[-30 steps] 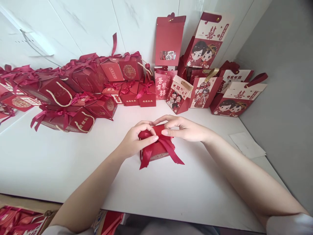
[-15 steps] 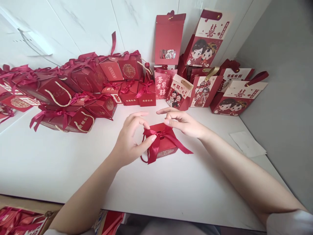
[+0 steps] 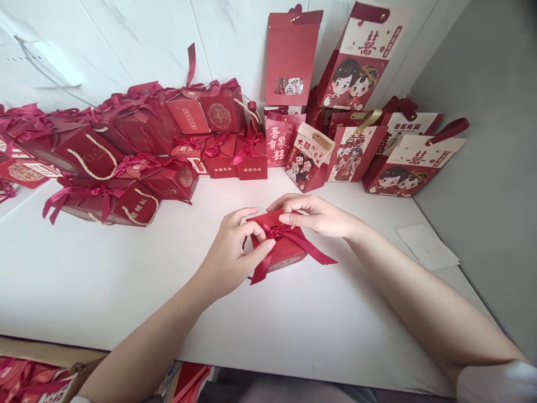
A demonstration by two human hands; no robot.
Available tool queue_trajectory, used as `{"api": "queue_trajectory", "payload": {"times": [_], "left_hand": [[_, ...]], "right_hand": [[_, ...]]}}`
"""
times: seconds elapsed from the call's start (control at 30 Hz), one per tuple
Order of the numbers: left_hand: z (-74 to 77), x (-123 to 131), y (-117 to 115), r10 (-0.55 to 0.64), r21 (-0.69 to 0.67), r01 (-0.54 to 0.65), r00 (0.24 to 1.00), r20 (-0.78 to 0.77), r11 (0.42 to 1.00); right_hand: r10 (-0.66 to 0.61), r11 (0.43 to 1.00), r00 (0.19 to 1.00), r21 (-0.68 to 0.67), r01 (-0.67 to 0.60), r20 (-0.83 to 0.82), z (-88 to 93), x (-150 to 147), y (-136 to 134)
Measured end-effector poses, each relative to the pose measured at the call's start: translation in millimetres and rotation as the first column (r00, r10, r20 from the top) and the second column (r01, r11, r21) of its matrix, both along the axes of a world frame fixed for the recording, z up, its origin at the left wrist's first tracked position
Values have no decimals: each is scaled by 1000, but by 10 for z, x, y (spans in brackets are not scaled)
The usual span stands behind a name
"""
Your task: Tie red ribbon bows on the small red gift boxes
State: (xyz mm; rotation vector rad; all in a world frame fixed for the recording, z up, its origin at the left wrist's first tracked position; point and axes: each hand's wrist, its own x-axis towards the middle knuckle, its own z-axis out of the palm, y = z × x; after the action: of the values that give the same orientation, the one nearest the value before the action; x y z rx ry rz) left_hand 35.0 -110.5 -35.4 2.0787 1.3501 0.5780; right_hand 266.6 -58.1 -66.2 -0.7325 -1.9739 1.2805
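Observation:
A small red gift box (image 3: 282, 251) with a dark red ribbon bow (image 3: 274, 233) on top sits on the white table (image 3: 126, 280) in front of me. My left hand (image 3: 235, 252) is at the box's left side, thumb and fingers pinched on the ribbon. My right hand (image 3: 319, 215) reaches in from the right, fingers closed on the bow at the top of the box. Two ribbon tails (image 3: 314, 252) trail down and to the right.
Many red ribboned gift boxes (image 3: 126, 162) with rope handles are piled at the back left. Red and cream gift bags (image 3: 356, 129) lean on the wall at the back right. A white paper sheet (image 3: 428, 246) lies at the right. More red boxes (image 3: 33, 380) sit below the table edge.
One second ago both hands covered the box. They then lifted apart, showing the tied bow. Now both have closed on the bow again.

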Motion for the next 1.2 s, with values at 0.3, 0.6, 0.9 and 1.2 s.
{"api": "queue_trajectory", "payload": {"times": [0.3,0.6,0.9,1.2], "left_hand": [[34,-49,69,-60,-81,62,998,32,995],[50,-88,69,-133,-99,131,991,-11,986],[29,-59,46,-81,-74,81,997,-8,994],[6,-37,29,-58,-72,59,998,23,996]], "right_hand": [[7,1000,1000,-18,-7,16,-2,17,9],[5,1000,1000,23,-6,16,-3,13,13],[2,998,1000,-61,-2,9,29,-4,-28],[2,999,1000,-53,-2,-15,18,2,-12]]}}
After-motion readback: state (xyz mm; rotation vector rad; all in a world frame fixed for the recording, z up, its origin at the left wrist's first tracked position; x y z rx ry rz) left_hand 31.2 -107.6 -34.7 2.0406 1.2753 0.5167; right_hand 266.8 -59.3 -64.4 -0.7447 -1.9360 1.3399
